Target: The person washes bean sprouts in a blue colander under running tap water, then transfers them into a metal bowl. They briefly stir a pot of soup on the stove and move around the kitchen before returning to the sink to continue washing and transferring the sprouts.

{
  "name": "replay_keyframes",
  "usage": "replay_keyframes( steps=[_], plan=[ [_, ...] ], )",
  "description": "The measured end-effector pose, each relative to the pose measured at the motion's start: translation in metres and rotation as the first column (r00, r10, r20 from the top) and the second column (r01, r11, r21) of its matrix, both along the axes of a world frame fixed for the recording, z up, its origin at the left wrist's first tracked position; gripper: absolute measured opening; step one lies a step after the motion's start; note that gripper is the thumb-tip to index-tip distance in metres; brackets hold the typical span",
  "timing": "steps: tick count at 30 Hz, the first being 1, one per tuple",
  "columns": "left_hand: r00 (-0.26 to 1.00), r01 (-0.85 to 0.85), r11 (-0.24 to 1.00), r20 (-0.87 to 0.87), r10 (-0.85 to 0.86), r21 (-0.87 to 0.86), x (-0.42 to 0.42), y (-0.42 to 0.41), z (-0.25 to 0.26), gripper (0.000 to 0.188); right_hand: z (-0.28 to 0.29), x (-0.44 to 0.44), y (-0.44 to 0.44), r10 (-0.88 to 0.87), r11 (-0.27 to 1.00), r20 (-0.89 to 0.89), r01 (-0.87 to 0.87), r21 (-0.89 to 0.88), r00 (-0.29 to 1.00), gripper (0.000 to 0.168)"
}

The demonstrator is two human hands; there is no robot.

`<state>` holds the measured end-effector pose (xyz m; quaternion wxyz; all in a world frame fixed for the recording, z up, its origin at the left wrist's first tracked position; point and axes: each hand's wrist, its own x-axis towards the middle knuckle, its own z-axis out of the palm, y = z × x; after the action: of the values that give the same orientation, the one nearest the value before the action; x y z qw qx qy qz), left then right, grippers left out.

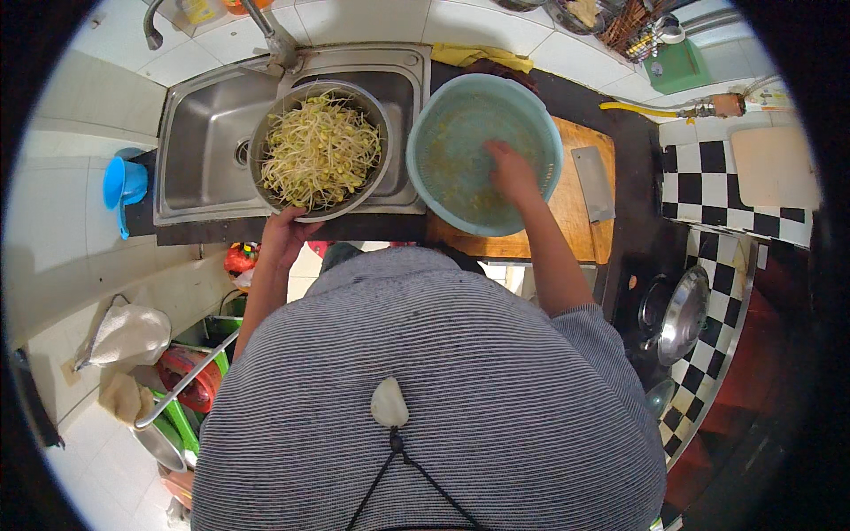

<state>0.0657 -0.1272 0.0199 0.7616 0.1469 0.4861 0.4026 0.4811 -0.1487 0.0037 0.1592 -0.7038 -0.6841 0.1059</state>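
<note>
My left hand grips the near rim of a stainless steel bowl, thumb over the edge and fingers below. Bean sprouts with yellow-green heads are heaped in the bowl, which rests over the right part of the sink. To its right, a light teal plastic basin stands partly on a wooden cutting board. My right hand reaches down inside the basin, its fingers bent toward the bottom. Small yellowish bits are scattered there. Whether those fingers hold anything is hidden.
A cleaver lies on the board's right side. The sink has a faucet behind it. A blue plastic dipper is at the left. A yellow hose runs along the back wall; a metal lid stands far right.
</note>
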Motion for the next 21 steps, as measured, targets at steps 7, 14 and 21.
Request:
replay_keyframes(
  steps=[7,14,21],
  plan=[
    [0.997,-0.025,0.999,0.071,0.023,0.033,-0.004,-0.001,0.000,0.034,0.075,-0.019,0.001,-0.262,0.953,0.043,0.265,-0.147,0.964,0.028],
    [0.995,0.033,0.996,-0.093,-0.026,0.077,0.004,0.015,0.041,0.025,0.049,-0.008,0.002,-0.119,0.960,-0.119,0.145,0.239,0.986,0.018],
    [0.969,0.235,0.958,-0.115,-0.218,0.162,0.064,0.039,0.105,0.035,0.115,-0.045,0.000,-0.378,0.925,-0.923,0.067,-0.374,0.065,0.045]
  ],
)
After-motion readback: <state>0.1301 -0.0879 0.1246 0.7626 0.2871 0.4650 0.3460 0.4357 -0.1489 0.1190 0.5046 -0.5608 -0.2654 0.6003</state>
